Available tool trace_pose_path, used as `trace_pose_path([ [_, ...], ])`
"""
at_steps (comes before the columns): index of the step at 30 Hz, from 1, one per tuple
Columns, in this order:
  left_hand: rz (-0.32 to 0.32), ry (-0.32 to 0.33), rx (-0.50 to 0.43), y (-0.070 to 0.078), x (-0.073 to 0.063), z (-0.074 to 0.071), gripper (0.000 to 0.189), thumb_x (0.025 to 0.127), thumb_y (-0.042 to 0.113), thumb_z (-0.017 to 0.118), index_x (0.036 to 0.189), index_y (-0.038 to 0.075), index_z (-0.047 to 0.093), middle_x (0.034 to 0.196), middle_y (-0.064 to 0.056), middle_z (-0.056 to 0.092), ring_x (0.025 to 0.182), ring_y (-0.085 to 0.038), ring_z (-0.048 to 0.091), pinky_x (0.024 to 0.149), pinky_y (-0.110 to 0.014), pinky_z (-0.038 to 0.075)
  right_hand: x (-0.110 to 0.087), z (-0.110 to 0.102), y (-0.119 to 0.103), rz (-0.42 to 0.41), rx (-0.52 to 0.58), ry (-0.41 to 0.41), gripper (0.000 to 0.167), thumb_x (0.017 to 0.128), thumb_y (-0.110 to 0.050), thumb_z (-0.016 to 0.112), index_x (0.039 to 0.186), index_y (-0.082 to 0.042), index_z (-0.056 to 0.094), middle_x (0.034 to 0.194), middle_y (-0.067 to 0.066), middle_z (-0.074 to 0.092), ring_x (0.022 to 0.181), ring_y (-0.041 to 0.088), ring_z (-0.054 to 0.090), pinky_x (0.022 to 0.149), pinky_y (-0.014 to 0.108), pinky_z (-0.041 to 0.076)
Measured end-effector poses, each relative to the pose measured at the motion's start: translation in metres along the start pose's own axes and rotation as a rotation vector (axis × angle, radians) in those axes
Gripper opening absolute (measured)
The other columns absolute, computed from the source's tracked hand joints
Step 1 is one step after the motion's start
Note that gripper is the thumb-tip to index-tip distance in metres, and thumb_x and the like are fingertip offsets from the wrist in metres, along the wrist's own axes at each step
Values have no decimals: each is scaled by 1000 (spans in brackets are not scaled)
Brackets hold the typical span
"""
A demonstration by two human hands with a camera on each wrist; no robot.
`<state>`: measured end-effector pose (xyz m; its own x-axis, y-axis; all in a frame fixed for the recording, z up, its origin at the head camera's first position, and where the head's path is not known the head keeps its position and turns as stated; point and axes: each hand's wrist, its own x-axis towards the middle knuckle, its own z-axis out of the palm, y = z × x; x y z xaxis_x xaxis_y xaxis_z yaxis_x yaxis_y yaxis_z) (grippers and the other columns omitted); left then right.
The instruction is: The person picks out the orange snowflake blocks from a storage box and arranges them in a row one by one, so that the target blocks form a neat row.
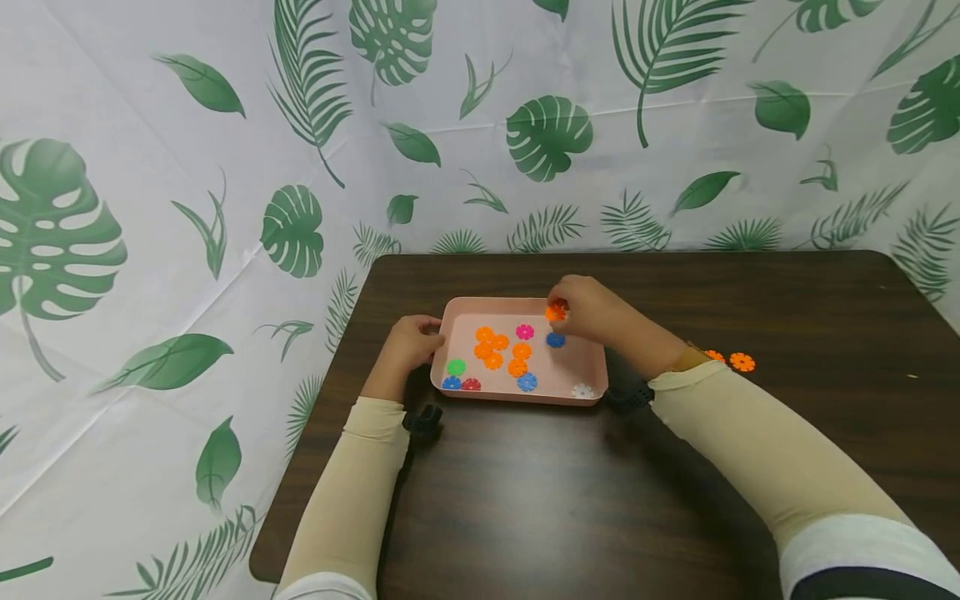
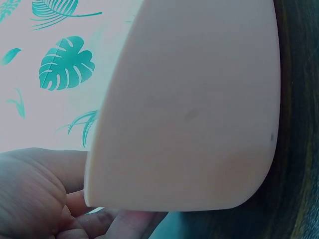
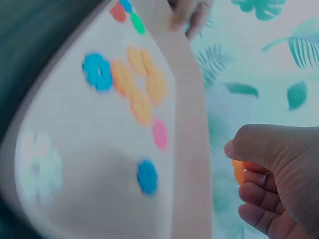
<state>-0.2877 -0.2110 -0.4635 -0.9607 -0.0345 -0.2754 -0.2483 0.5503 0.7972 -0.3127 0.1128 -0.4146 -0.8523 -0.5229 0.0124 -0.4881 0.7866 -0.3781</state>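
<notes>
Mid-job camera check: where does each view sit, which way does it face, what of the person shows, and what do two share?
Head: worn on the head, facing forward and down at the tray on the table; both forearms, the left hand and right hand show.
Left wrist: faces the tray's plain outside, close up; left hand at the picture's lower left.
Right wrist: faces into the tray; right hand pinching an orange piece, left hand partly visible at top.
Shared: head and right wrist both show coloured pieces inside the tray.
</notes>
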Motion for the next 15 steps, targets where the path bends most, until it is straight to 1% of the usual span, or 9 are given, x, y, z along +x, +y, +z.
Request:
trace_pose_path([
  [5, 10, 6, 16, -3, 2, 0, 39, 96, 10, 68, 134, 3, 67, 113, -19, 69, 88, -28, 72, 77, -40, 64, -25, -22, 32, 66, -3, 47, 34, 86, -16, 81, 113, 2, 71, 104, 14, 64, 92, 29, 58, 83, 45, 55],
  [9, 9, 1, 13, -2, 3, 0, 39, 96, 10, 69, 134, 3, 66, 115, -19, 69, 89, -29, 73, 78, -41, 64, -54, -40, 59, 107, -8, 80, 34, 86, -15, 80, 113, 4, 70, 105, 17, 64, 92, 31, 59, 82, 49, 54],
  [11, 5, -1, 17, -2, 3, -1, 39, 96, 11, 69, 134, 4, 66, 115, -19, 69, 89, -28, 73, 79, -41, 64, -70, -47, 76, 136, -6, 74, 35, 87, -15, 79, 114, 6, 69, 105, 18, 64, 92, 32, 59, 81, 50, 54],
  [15, -2, -6, 22, 0, 2, -2, 40, 96, 12, 69, 135, 4, 66, 116, -19, 69, 89, -28, 73, 81, -41, 63, -104, -55, 110, 196, -28, 55, 38, 89, -17, 78, 115, 8, 68, 103, 19, 64, 91, 33, 60, 80, 53, 53],
])
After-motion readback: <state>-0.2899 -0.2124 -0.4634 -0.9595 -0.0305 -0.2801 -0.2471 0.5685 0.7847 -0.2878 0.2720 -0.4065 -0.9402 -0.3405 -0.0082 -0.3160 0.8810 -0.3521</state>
